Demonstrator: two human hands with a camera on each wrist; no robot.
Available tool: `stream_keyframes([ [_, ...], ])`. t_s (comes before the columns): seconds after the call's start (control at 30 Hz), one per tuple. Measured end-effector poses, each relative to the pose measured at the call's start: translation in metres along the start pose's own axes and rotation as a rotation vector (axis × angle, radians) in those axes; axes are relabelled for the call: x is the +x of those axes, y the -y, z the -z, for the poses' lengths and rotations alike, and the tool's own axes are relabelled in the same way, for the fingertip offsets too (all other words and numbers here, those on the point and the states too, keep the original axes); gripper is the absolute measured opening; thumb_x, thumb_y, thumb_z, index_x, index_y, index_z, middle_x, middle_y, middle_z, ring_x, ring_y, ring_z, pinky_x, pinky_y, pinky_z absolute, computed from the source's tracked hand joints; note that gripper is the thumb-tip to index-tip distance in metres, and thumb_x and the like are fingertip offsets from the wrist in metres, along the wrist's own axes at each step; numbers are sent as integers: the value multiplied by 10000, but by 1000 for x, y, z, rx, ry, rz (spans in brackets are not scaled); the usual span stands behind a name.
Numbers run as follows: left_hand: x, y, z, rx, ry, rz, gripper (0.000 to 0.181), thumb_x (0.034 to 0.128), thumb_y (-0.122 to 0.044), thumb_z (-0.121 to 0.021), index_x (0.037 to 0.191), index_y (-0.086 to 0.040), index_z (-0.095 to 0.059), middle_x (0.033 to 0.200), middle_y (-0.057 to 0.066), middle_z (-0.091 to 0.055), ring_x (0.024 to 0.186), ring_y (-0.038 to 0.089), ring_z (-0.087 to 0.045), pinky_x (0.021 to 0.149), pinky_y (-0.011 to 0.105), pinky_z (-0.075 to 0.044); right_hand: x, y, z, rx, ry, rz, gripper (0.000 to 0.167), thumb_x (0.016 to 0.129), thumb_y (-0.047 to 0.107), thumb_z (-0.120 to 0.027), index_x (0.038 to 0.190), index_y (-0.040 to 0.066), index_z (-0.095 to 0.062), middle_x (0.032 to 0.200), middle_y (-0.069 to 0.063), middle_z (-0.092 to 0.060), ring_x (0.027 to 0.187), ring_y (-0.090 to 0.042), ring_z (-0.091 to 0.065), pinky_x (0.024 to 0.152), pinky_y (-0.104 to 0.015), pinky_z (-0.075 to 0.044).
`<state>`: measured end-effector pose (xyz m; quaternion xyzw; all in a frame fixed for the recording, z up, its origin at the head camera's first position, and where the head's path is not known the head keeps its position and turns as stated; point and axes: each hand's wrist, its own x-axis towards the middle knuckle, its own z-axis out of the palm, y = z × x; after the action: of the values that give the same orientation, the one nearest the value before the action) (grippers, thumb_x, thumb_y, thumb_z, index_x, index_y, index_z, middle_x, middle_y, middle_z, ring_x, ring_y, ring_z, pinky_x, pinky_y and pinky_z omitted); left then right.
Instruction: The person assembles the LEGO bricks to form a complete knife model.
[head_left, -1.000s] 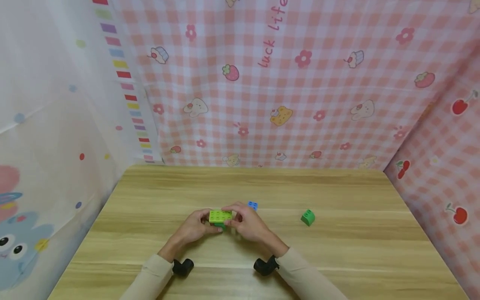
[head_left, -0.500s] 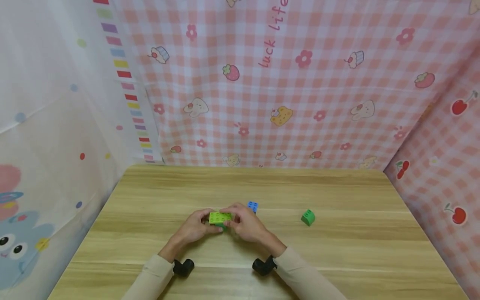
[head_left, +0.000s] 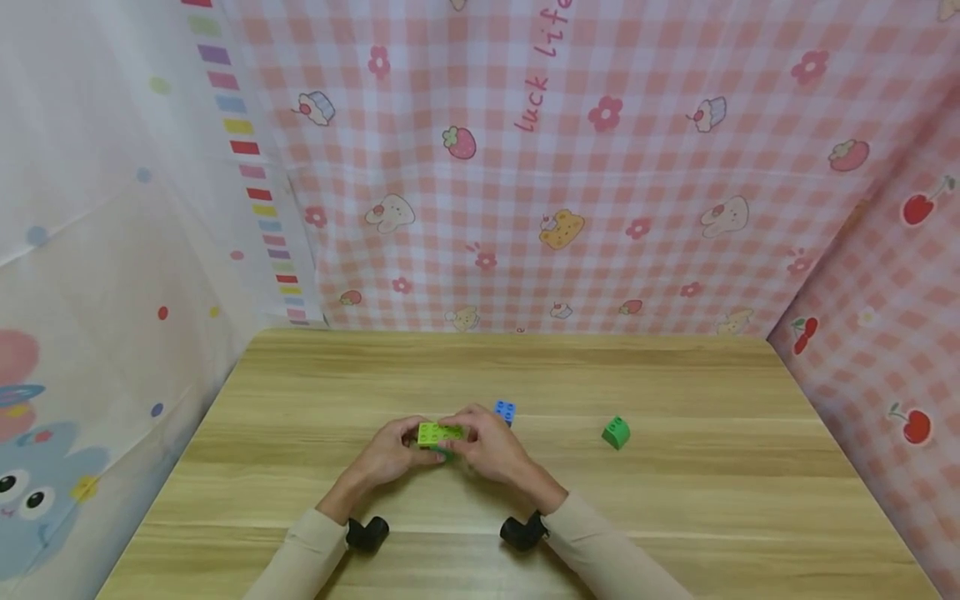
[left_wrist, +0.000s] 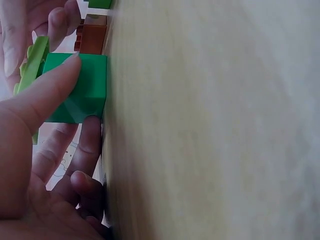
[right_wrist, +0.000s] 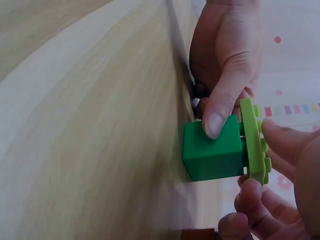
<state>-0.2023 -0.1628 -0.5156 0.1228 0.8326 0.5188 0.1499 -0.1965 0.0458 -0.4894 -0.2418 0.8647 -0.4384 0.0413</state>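
Note:
A dark green block stands on the table with a thin lime studded plate over its studs; a narrow gap between the two shows in the right wrist view. My left hand grips the green block, thumb on its near face. With thumb and fingers, my right hand pinches the lime plate at its right end. A reddish-brown brick sits on the table beside the block, hidden in the head view.
A blue brick lies just beyond my right hand. Farther right on the wooden table is a green curved brick. Patterned cloth hangs behind the table and at both sides.
My right hand has shifted slightly left, covering more of the lime plate and uncovering more of the blue brick. My left hand keeps its grip in about the same place.

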Motion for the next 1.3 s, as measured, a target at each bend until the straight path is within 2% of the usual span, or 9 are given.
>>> stream_keyframes([
  [0.2,-3,1,-1,9,-11,19,322,808,-222,-832,1098,-166,-703,1075,1,-653,972,184,-548,859,365,-438,1,3,-7,37,-35,-45,282,893,190,-749,1163,109,-729,1063,-31,-655,679,-66,-504,573,-216,-443],
  [0.7,-3,2,-2,9,-5,6,333,805,-221,-833,1104,-159,-701,1030,3,-656,936,187,-544,834,360,-439,3,11,-5,-16,-5,-75,320,901,192,-739,1196,71,-714,1056,-63,-642,695,-77,-498,578,-217,-431],
  [0.9,-2,1,-2,-2,-3,5,336,798,-234,-838,1096,-159,-701,1028,2,-658,939,182,-549,838,359,-440,5,8,-4,-35,5,-79,322,895,198,-742,1192,76,-717,1025,-50,-630,713,-91,-492,599,-225,-433],
  [1.3,1,-2,0,-7,1,-3,343,803,-226,-834,1108,-146,-701,1049,8,-662,957,182,-565,849,363,-453,8,13,1,-75,27,-90,311,902,198,-734,1193,90,-719,1064,-62,-640,766,-106,-502,649,-235,-438],
])
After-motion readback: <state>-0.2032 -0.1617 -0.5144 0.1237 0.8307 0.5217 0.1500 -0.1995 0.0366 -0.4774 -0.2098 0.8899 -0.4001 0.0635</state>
